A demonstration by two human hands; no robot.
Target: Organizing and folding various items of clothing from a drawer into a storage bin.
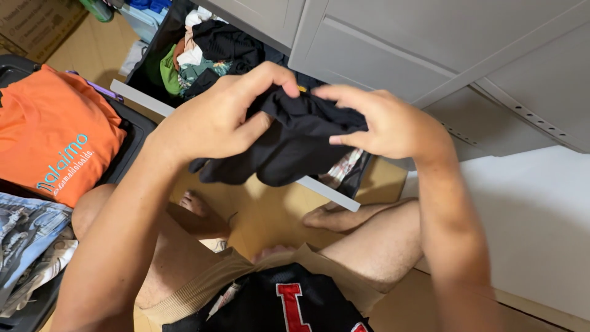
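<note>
A seated person holds a black garment (295,144) in the air between both hands, above an open drawer (184,61) stuffed with mixed clothes. The left hand (215,120) is clamped on the garment's left end, thumb and fingers pinching the cloth from above. The right hand (384,126) grips the right end, fingers curled over the top edge and thumb tucked under. The garment's long axis runs roughly left to right, hand to hand, and its bulk sags below the knuckles, with a loose tail hanging under the left hand. Both hands touch it, so neither is nearer; the cloth lies directly between the palms, bunched rather than stretched flat. The drawer sits just behind and beneath the garment, its white front rail (147,101) passing under the left wrist. To the person's left, an orange shirt (52,132) lies folded on a black suitcase (132,132), with blue patterned fabric (27,230) stacked below it. Grey cabinet doors (393,49) stand at upper right. Bare legs are crossed on the wooden floor (270,212).
</note>
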